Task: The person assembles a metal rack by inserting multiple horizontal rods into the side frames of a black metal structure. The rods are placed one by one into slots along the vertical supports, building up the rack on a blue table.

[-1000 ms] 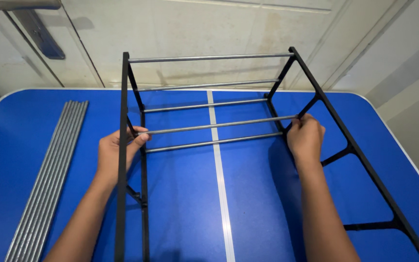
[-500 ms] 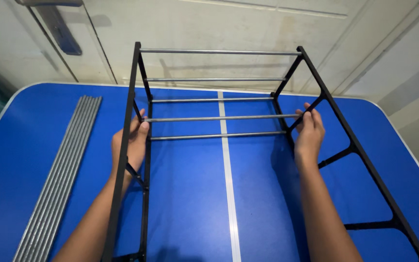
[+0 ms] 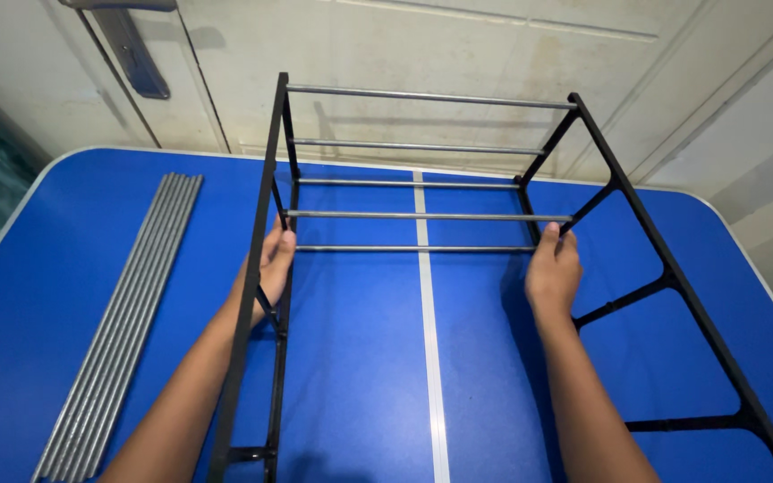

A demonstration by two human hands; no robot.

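Note:
A rack lies on a blue table [image 3: 351, 358]: two black side frames, left [image 3: 261, 233] and right [image 3: 664, 268], joined by several grey metal rods. My left hand [image 3: 272, 266] presses against the inside of the left frame, where the second-nearest rod [image 3: 422, 216] meets it. My right hand [image 3: 552, 273] grips the right frame's inner post at the other end of that rod. The nearest rod [image 3: 413, 249] runs just below my fingers. Both forearms reach in from the bottom edge.
A bundle of several loose grey rods [image 3: 123, 322] lies along the table's left side. A white stripe [image 3: 429, 358] runs down the table's middle. Behind the table stands a white door [image 3: 458, 54] with a grey handle [image 3: 131, 45].
The view has shifted closer and slightly right. Both hands stay at the rod's ends on the side frames; the rack has hardly moved.

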